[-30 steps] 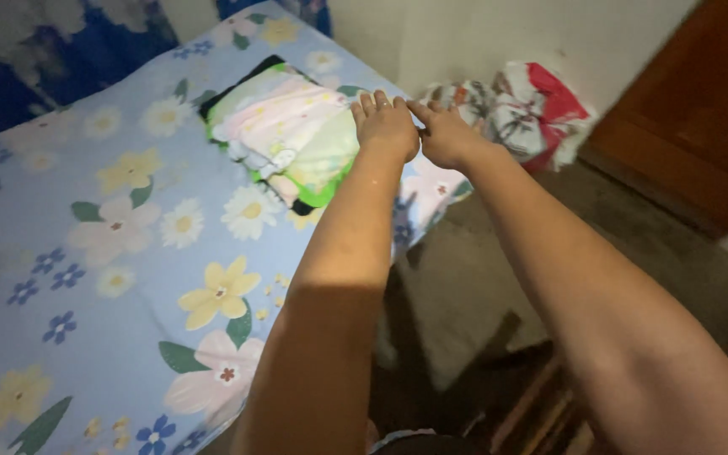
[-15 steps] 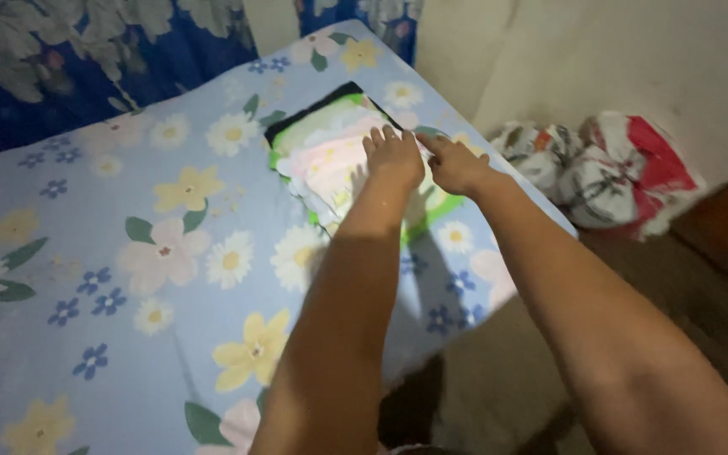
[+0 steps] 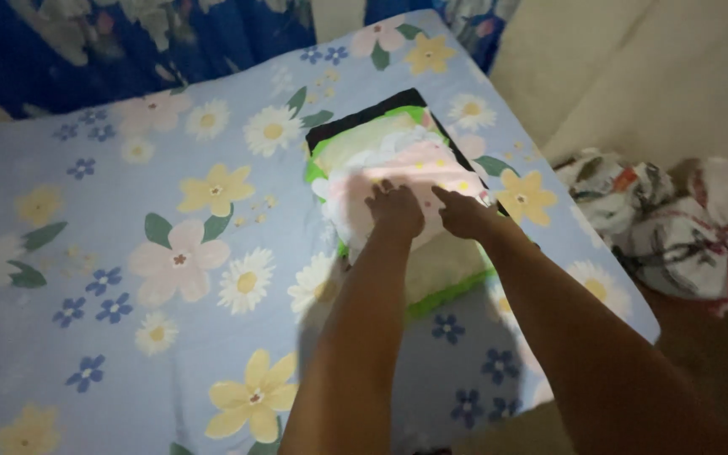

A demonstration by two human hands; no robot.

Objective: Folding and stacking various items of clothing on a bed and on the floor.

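Pale pink and green folded cloth (image 3: 398,173) is lying in a small stack near the right edge of a bed (image 3: 86,253), which is wearing a light blue sheet printed with yellow, white and pink flowers. 2 bare hands are resting on top of that stack, side by side and just apart. The left hand (image 3: 395,209) is pressing flat on the pink top layer, its fingers (image 3: 378,190) lying close together and pointing toward the far end of the bed, not closing around anything. The right hand (image 3: 463,212) is lying just beside it, palm down, with fingers (image 3: 441,195) stretching forward over the same layer, also gripping nothing. A black piece (image 3: 355,122) is showing under the far end of the stack, and a green edge (image 3: 448,291) is peeking out on the near side below the forearms. Off the bed, to the right, a heap of bundled plastic bags (image 3: 676,227) in white, red and dark colours is sitting on the floor against a cream wall (image 3: 634,76). A dark blue flowered fabric (image 3: 128,42) is running along the far side of the bed.
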